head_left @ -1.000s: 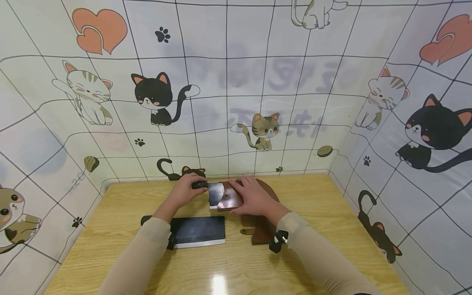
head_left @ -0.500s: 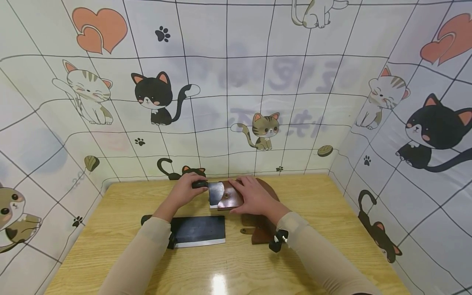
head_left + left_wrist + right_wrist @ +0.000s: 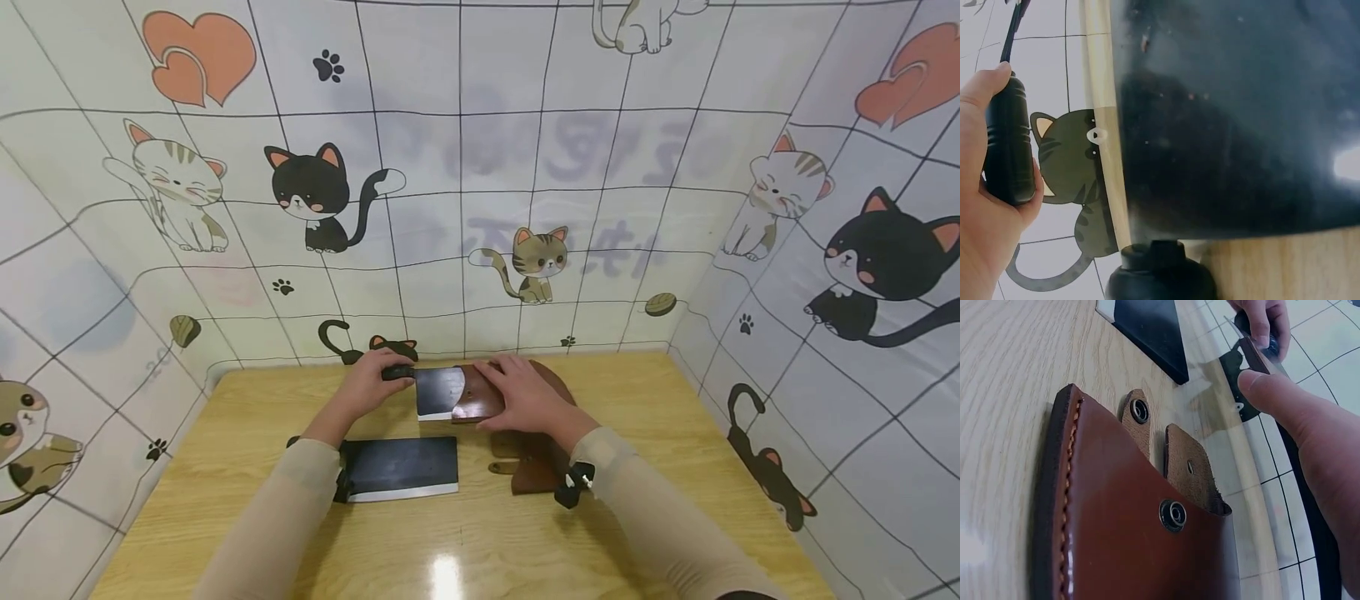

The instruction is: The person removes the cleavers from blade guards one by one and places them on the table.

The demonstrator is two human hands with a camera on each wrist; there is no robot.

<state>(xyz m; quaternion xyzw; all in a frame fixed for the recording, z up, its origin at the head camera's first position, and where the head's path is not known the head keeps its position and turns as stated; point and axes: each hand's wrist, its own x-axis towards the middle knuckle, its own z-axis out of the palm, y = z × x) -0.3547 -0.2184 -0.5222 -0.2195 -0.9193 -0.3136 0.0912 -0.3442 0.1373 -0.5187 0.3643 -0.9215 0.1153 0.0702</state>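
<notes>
My left hand (image 3: pixel 367 386) grips the black handle (image 3: pixel 1009 144) of a cleaver (image 3: pixel 435 393) near the table's back edge. The dark blade with its bright edge sits partly inside a brown leather sheath (image 3: pixel 474 402); the covered part is hidden. Thumb and fingers of my right hand (image 3: pixel 531 398) hold that sheath by its body. Below, a second cleaver (image 3: pixel 401 467) lies flat, its blade toward the right and its handle mostly behind my left forearm. A second brown sheath (image 3: pixel 1122 519), with stitching, a snap and a loose strap (image 3: pixel 1137 419), lies under my right wrist.
The wooden table (image 3: pixel 465 533) meets a wall covering (image 3: pixel 465 208) printed with cats and grid lines at the back and on both sides. A black wrist mount (image 3: pixel 574 485) sits on my right sleeve, close above the second sheath.
The cleaver has shifted slightly left with my left hand, while the sheath has moved slightly right with my right hand. More blade shows between them. The second cleaver and second sheath lie as before.
</notes>
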